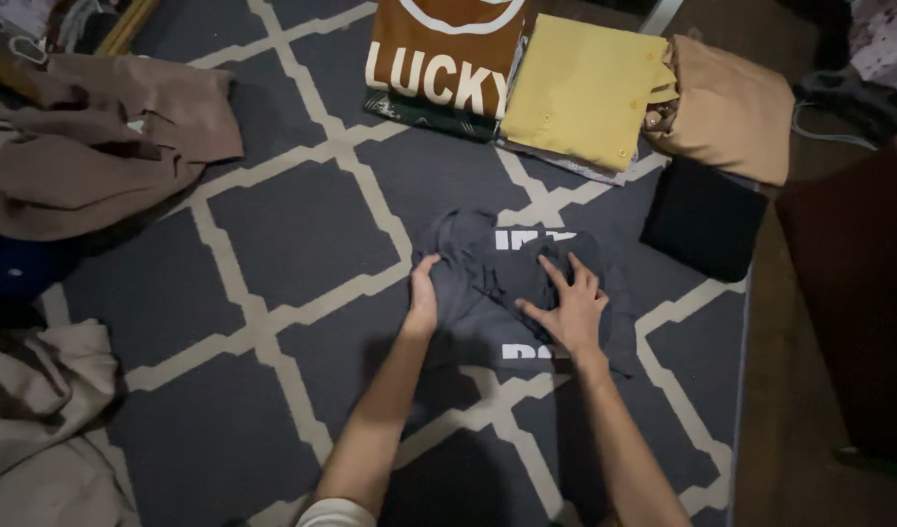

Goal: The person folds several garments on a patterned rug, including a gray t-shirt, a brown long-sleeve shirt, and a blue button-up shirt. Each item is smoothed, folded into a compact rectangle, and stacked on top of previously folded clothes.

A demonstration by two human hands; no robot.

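Where it lies crumpled, long axis left-right, grey shirt under left hand, pinching grip, right hand spread.

Dark grey printed shirt lies crumpled on rug.

Two bare hands on a dark grey garment spread over a patterned rug.

At frame centre, the left hand is curled at the garment's left edge, while the right hand is laid flat on it with fingers spread. Folded brown, yellow, tan and black clothes are stacked at upper right; loose brownish clothing is heaped at upper left.
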